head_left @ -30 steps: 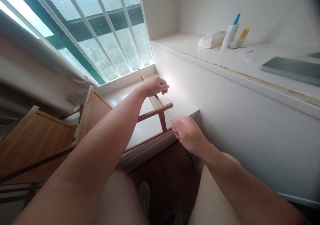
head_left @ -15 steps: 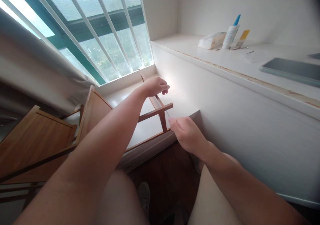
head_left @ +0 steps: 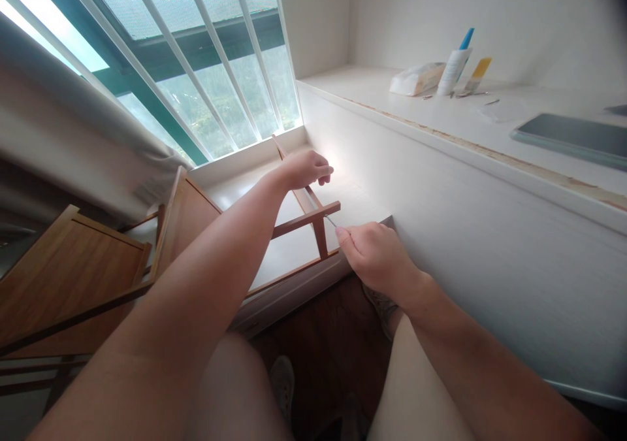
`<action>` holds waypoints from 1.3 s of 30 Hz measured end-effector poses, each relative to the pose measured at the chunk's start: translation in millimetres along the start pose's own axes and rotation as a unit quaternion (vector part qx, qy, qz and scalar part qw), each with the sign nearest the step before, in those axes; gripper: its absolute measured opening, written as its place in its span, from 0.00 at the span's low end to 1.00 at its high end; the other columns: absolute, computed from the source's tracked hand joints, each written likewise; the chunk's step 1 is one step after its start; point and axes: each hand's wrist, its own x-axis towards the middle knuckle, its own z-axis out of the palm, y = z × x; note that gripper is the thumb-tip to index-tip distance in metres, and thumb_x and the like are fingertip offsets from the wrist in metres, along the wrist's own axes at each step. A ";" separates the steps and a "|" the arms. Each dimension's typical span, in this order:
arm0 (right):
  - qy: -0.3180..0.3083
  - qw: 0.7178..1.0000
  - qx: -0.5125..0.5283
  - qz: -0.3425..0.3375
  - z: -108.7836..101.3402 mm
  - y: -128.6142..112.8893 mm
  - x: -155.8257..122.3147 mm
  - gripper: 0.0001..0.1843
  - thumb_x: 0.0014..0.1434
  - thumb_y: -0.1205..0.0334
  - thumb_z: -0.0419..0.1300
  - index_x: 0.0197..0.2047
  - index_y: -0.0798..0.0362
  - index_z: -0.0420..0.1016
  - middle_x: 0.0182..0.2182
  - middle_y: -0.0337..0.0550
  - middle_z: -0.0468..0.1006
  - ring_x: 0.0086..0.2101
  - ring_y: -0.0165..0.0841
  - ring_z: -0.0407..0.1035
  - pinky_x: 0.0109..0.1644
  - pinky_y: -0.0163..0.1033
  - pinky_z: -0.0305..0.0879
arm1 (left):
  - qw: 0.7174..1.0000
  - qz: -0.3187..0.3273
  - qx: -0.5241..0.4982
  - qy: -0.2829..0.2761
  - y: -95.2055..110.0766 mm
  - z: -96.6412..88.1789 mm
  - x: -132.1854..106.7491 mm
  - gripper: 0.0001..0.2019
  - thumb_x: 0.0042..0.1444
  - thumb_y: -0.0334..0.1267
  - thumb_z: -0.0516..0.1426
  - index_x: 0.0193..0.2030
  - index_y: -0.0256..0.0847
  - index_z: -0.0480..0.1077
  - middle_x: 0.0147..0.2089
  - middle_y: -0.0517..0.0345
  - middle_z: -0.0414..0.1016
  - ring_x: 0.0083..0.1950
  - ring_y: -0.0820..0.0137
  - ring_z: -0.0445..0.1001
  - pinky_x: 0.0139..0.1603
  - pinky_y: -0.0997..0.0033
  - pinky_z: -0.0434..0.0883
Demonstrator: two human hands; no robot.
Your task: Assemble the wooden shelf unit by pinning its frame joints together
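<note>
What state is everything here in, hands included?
Left hand: fingers curled, above the wooden frame; grip unclear.
Right hand: closed on the thin metal tool.
Thin metal tool: tip at the frame's crossing bars.
Blue-tipped bottle: standing.
Dark phone-like slab: lying flat.
Curtain: drawn aside, leaving window bars uncovered.

No legible text anywhere.
</note>
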 end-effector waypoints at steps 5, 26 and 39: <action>-0.004 1.000 -0.011 -0.006 -3.4 -1.2 1.3 0.25 0.69 0.55 0.44 0.20 0.51 0.55 0.18 0.41 0.64 0.22 0.32 0.52 0.31 0.42 0.39 | 1.000 -0.002 0.002 0.001 -0.1 0.1 -0.2 0.17 0.58 0.49 0.53 0.30 0.43 0.78 0.36 0.59 0.82 0.28 0.72 0.69 0.31 0.69 0.62; -0.064 0.762 0.621 0.172 21.1 -13.8 -2.2 0.23 0.64 0.55 0.49 0.18 0.48 0.51 0.10 0.29 0.50 0.12 0.24 0.48 0.17 0.35 0.43 | 1.000 0.002 -0.004 -0.003 1.8 -0.6 -1.3 0.17 0.59 0.48 0.53 0.30 0.44 0.78 0.36 0.59 0.81 0.29 0.72 0.69 0.33 0.68 0.62; -0.079 0.761 0.624 0.160 18.7 -11.6 -2.3 0.25 0.65 0.55 0.50 0.17 0.49 0.52 0.10 0.30 0.51 0.11 0.24 0.50 0.16 0.32 0.45 | 1.000 0.002 -0.008 -0.005 1.3 -1.3 -1.4 0.17 0.59 0.49 0.53 0.30 0.44 0.78 0.36 0.60 0.82 0.29 0.72 0.69 0.32 0.68 0.62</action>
